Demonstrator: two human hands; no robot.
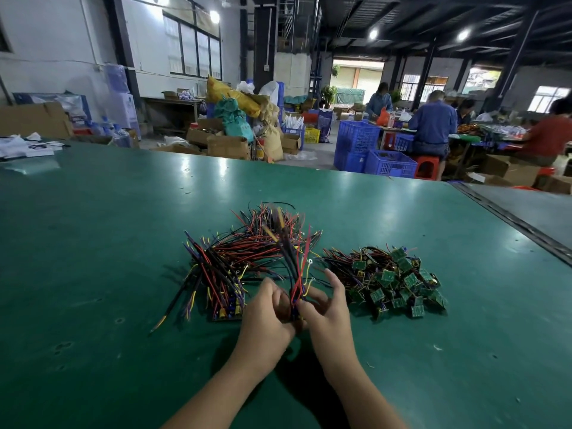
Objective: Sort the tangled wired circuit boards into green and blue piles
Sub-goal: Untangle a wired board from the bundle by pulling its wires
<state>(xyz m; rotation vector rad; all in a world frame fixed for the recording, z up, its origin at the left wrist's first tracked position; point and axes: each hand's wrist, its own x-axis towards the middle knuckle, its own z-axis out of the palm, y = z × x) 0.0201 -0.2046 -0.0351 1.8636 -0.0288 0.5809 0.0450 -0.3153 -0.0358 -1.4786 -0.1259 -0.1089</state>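
On the desk [93, 243], a wire heap [229, 261] lies beside the left hand [266, 317], a board heap [399, 280] beside the right hand [328, 309], a bundle [296, 274] between them.

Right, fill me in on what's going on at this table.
A person is sorting wired circuit boards on a green table. The left hand and right hand both grip a small bundle of wires, held upright between two piles. The right pile shows many green boards; the left pile is mostly long wires, with a few darker boards at its near edge.
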